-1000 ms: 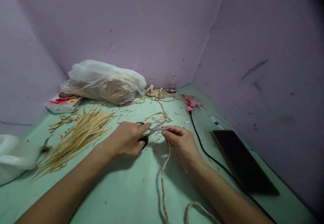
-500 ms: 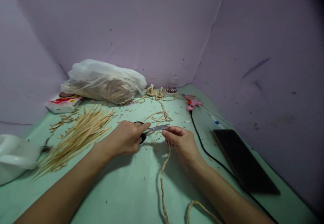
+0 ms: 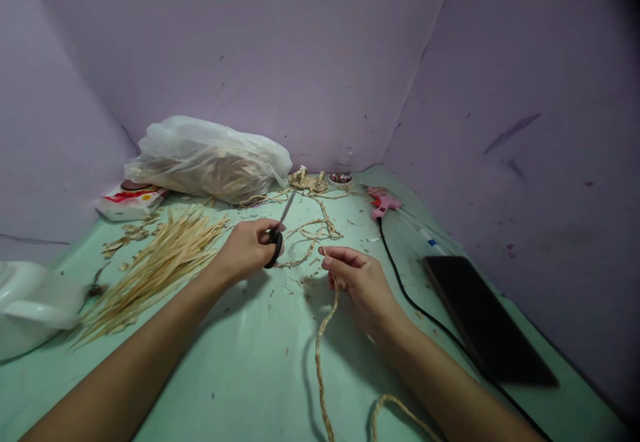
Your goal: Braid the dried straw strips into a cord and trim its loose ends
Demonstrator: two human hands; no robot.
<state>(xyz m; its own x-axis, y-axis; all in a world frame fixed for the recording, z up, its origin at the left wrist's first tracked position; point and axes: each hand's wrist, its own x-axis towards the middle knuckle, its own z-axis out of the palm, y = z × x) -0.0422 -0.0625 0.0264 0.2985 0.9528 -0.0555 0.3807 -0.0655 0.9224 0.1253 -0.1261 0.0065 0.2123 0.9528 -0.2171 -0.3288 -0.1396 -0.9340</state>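
Note:
Black-handled scissors (image 3: 275,237) are in my left hand (image 3: 247,249), its fingers closed round the handles. Their blades point up and away toward the back of the table, apart from the cord. My right hand (image 3: 363,282) pinches the end of a braided straw cord (image 3: 320,355) between thumb and fingers. From there the cord hangs down toward the near edge, and a further stretch of it curves out from beside my right forearm. Beyond both hands a thinner length of twisted cord (image 3: 325,222) lies in loose loops, with small clippings scattered around it.
Dry straw strips (image 3: 155,269) lie at left, near a white plastic container (image 3: 37,309). Behind are a filled plastic bag (image 3: 210,159), a small box (image 3: 131,202) and a woven straw piece (image 3: 307,181). To the right are a pink glue gun (image 3: 384,205) with black cable and a dark tablet (image 3: 487,319).
My left hand has turned the scissors from pointing right, at my right hand, to pointing away, and drawn them slightly left. My right hand keeps its pinch on the cord.

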